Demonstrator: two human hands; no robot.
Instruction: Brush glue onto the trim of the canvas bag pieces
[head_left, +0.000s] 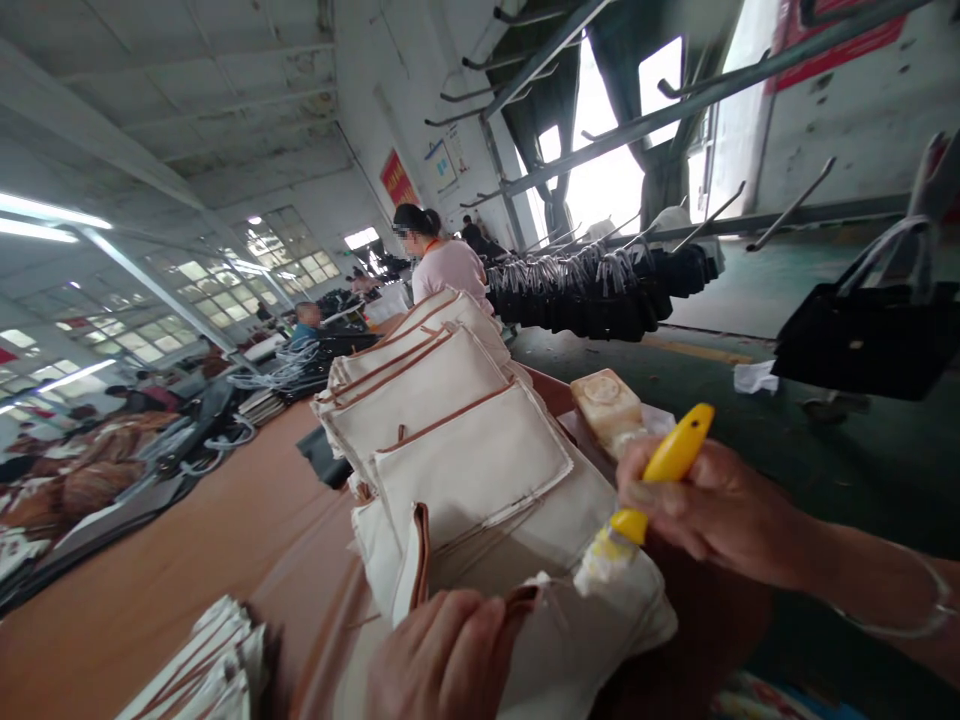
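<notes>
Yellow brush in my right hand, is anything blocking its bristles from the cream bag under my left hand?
Nothing visible blocks them: the bristles of the yellow brush in your right hand are right at the cream bag. Your left hand is off to one side.

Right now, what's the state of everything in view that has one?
Yellow brush: held in right hand, bristles caked white
Front cream piece: edge gripped by left hand
Cream pieces behind: piled, overlapping
Black bags: hanging in a row
Ceiling lights: lit
</notes>
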